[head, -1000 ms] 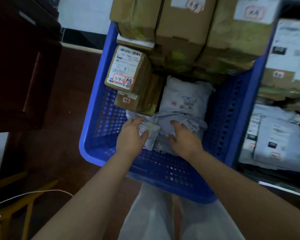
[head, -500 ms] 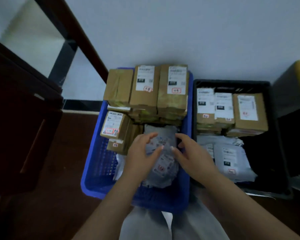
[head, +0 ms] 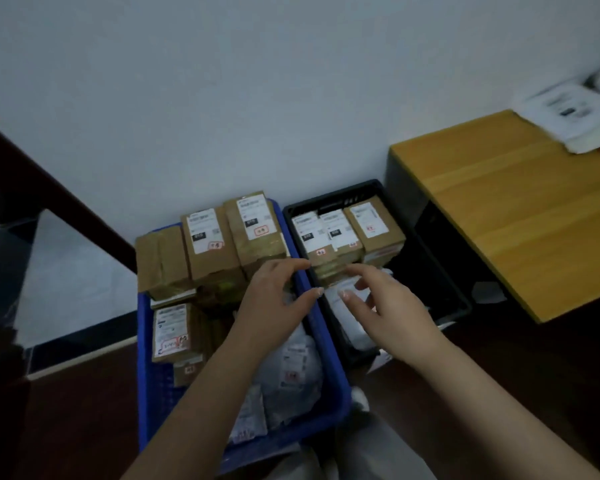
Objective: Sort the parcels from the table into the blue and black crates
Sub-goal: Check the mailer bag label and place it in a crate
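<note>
Parcels fill two perforated plastic crates on the dark floor against the pale wall. The blue crate (head: 329,362) on the left holds upright brown cardboard boxes (head: 215,251) with white labels at its far end and soft grey plastic mailer bags (head: 291,368) at its near end, their long axes running near to far. The black crate (head: 440,289) just to its right holds similar boxes and white bags. The left hand (head: 274,299) and right hand (head: 385,313) hover over the crates' shared edge, fingers loosely spread, holding nothing. More blurred white parcels (head: 575,112) lie on the yellow wooden table (head: 520,209) at far right.
</note>
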Demonstrator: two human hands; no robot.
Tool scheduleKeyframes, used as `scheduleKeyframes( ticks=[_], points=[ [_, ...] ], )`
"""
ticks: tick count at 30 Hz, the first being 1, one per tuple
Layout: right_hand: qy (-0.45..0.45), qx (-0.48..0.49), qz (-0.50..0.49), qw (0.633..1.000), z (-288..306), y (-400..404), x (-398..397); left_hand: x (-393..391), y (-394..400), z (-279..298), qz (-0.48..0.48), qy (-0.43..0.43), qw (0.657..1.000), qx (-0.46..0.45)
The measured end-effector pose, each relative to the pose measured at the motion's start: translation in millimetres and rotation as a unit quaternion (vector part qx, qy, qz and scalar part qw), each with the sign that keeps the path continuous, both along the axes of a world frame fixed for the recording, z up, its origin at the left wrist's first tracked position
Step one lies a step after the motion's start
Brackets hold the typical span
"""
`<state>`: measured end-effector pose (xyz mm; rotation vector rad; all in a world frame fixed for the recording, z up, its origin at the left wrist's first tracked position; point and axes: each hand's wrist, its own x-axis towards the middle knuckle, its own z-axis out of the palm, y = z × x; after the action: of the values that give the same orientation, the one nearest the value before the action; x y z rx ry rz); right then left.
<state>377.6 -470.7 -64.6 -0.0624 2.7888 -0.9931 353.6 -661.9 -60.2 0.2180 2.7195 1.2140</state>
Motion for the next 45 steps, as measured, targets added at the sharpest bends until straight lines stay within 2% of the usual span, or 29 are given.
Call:
scheduleKeyframes(
  ticks=[6, 13, 18, 27, 32, 38, 39, 45],
  points=[
    [0.051, 0.025, -0.095, 0.994, 39.5, 53.9, 41.4, -0.1, 54.1, 34.5, -0.097, 0.044, 0.994, 0.034],
    [0.109, 0.024, -0.169, 0.979, 77.6, 145.2, 77.8, 7.7, 166.6, 78.8, -0.179, 0.079, 0.978, 0.066],
    [0.15, 0.041, -0.2, 0.967, 91.0, 242.3, 96.8, 15.3, 272.5, 90.5, -0.206, 0.093, 0.972, 0.061],
    [0.135, 0.036, -0.243, 0.96, 109.2, 434.4, 121.7, 30.0, 473.5, 100.6, -0.245, 0.079, 0.96, 0.108],
    [0.121, 0.012, -0.242, 0.963, 112.1, 499.0, 108.9, 20.4, 540.8, 95.4, -0.25, 0.099, 0.96, 0.079],
    [0.079, -0.01, -0.253, 0.964, 93.3, 543.9, 91.2, -4.4, 588.7, 78.0, -0.255, 0.065, 0.962, 0.07],
    [0.07, -0.016, -0.265, 0.962, 78.3, 582.8, 76.5, -23.8, 629.6, 62.0, -0.26, 0.047, 0.962, 0.073],
    [0.061, 0.0, -0.286, 0.956, 55.7, 675.0, 25.6, -74.5, 727.7, 33.0, -0.253, 0.021, 0.963, 0.093]
  ],
)
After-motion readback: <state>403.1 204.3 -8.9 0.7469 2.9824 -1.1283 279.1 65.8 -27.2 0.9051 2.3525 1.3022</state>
